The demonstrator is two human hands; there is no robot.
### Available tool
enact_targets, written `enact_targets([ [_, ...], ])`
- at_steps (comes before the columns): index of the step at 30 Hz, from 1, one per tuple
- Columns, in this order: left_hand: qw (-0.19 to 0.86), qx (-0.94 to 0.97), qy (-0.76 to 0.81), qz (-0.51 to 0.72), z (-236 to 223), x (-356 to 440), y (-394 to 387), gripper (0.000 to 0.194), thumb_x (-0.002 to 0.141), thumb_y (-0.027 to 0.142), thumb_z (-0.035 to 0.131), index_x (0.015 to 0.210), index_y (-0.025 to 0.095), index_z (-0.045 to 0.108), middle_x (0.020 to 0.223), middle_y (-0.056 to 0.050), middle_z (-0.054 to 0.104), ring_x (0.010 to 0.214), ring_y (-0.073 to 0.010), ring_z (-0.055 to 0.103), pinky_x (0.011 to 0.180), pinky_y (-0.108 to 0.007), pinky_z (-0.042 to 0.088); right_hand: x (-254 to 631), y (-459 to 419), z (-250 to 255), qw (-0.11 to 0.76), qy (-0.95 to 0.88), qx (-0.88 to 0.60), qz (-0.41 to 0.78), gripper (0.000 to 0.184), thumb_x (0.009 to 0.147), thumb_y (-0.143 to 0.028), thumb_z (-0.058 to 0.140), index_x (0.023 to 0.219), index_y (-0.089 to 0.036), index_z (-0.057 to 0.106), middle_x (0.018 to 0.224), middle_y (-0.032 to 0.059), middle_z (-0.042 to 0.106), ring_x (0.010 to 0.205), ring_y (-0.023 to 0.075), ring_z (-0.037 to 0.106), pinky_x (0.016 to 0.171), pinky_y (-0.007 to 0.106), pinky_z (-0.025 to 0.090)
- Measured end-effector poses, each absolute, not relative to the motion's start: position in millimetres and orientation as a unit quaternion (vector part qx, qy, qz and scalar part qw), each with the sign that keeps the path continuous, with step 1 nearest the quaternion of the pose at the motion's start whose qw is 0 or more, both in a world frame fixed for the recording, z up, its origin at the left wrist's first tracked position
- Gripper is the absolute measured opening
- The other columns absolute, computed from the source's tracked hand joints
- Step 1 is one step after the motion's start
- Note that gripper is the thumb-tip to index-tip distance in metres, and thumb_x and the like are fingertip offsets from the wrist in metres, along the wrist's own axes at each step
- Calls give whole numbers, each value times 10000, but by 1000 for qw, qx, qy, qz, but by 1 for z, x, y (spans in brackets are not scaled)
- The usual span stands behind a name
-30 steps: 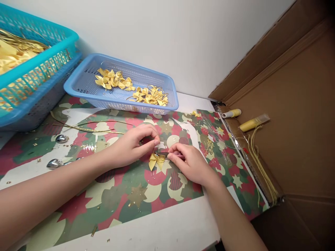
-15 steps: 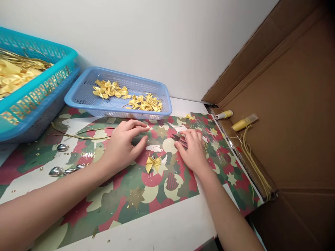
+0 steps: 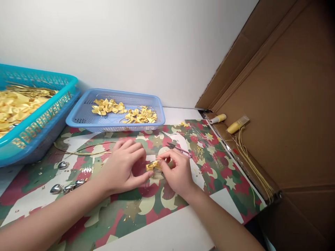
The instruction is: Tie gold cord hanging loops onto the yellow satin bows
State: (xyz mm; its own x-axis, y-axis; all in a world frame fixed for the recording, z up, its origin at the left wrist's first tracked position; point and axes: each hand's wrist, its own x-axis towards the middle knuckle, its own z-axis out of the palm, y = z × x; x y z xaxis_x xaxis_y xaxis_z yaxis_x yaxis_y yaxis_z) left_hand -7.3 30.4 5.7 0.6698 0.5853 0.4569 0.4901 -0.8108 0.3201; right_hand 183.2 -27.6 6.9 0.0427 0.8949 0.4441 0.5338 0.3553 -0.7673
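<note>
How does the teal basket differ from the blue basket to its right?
The teal basket is heaped with yellow ribbon pieces; the blue basket holds two smaller clusters. The teal basket sits in or on another basket; the blue basket stands on the table. Both have perforated sides.

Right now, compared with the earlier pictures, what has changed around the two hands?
The snips, in the right hand before, have been let go and lie on the table just beyond it. The yellow bow, loose between the hands half a second ago, is now pinched by the right hand, with the left hand moved in close. The blue basket and silver hearts stayed put.
</note>
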Motion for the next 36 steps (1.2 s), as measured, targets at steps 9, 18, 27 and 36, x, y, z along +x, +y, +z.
enact_targets([
  [9,110,910,274,292,0,-1,24,219,924,181,399,722,214,478,699,-10,566,662,-193,439,672,-368,285,182,-30,8,493,-710,-494,94,106,857,-210,563,754,-238,557,682,2,650,681,178,571,666,332,429],
  [18,-50,906,260,331,3,-2,20,91,888,166,495,825,219,534,749,-34,616,679,-220,470,697,-368,330,184,-32,7,409,-770,-489,-12,94,783,-254,545,734,-221,472,636,-14,591,636,168,497,692,354,301],
  [27,-68,901,263,338,6,1,17,149,928,169,480,833,238,573,746,-23,636,675,-217,486,693,-362,340,183,-31,3,358,-771,-525,38,201,883,-209,434,687,-210,482,620,-12,564,626,152,457,716,342,291],
  [36,212,874,298,320,7,1,17,225,987,163,367,795,222,468,753,-3,553,716,-184,488,661,-332,356,188,-27,12,432,-714,-517,191,204,787,-194,490,603,-217,406,525,-60,397,552,130,435,677,304,329],
])
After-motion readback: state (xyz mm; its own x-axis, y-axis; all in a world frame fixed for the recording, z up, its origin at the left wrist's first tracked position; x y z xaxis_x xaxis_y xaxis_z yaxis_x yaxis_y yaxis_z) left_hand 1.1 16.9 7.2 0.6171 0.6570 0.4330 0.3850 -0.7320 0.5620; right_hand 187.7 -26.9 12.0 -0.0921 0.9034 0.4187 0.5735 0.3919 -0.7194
